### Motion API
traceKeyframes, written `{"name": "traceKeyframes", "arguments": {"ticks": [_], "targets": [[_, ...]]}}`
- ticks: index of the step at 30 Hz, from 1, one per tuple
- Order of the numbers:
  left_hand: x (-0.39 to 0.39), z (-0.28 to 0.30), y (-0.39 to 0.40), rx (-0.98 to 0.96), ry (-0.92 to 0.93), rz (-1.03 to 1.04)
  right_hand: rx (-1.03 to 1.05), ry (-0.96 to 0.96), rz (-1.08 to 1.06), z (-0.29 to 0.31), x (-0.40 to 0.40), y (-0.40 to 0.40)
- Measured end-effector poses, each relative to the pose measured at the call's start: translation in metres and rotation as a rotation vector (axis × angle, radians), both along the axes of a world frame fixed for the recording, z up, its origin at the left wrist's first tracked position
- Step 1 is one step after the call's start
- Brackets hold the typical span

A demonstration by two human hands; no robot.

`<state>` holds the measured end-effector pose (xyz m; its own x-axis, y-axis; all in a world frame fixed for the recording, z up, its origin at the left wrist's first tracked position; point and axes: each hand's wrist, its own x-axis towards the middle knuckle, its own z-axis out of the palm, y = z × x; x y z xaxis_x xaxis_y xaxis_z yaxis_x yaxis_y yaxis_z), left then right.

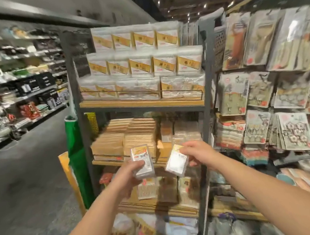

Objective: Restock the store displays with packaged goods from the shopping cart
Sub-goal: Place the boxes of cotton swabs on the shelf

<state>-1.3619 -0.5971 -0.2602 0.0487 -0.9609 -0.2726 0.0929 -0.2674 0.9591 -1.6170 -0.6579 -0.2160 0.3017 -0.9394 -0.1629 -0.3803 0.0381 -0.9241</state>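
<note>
With the left hand (132, 170) gripping one pack (142, 160) and the right hand (194, 152) pinching another pack (177, 162), set each squarely on the matching shelf (143, 103) stack, label forward.

Two hands are seen, the left hand (131, 170) and the right hand (194, 151). Two small clear packs are held up, one pack (142, 161) in the left and one pack (177, 162) in the right. Above the hands, three tiers of white boxes (144, 64) are counted: four boxes topmost, five beneath; the lowest tier is too blurred to be counted.
</note>
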Motion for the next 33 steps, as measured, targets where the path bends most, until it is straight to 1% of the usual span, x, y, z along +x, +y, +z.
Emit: {"name": "traceKeyframes", "arguments": {"ticks": [2, 5, 9, 11, 13, 16, 18, 21, 25, 29, 33], "targets": [[0.017, -0.005, -0.03, -0.002, 0.005, -0.031, -0.012, 0.038, -0.024, 0.002, 0.006, -0.026], [0.035, -0.003, -0.073, -0.025, -0.001, -0.059, -0.084, 0.119, -0.072, 0.006, 0.021, -0.06], [0.052, -0.005, -0.123, -0.046, -0.048, -0.061, -0.148, 0.183, -0.12, 0.006, 0.039, -0.103], [0.063, -0.001, -0.149, -0.058, -0.105, -0.112, -0.168, 0.252, -0.131, 0.006, 0.049, -0.125], [0.075, 0.004, -0.174, -0.085, -0.164, -0.165, -0.179, 0.396, -0.136, 0.008, 0.058, -0.145], [0.085, 0.011, -0.2, -0.099, -0.176, -0.175, -0.121, 0.734, -0.134, 0.011, 0.067, -0.162], [0.088, 0.011, -0.211, -0.098, -0.195, -0.179, -0.067, 0.831, -0.122, 0.005, 0.074, -0.171], [0.091, 0.008, -0.22, -0.08, -0.25, -0.221, -0.006, 0.862, -0.121, -0.008, 0.083, -0.179], [0.098, -0.005, -0.232, -0.044, -0.277, -0.225, 0.027, 0.844, -0.149, -0.021, 0.09, -0.184], [0.101, -0.011, -0.239, -0.016, -0.286, -0.208, -0.012, 0.906, -0.115, -0.026, 0.094, -0.183], [0.095, -0.009, -0.242, -0.016, -0.22, -0.21, -0.045, 0.921, -0.107, -0.024, 0.095, -0.183]]}}
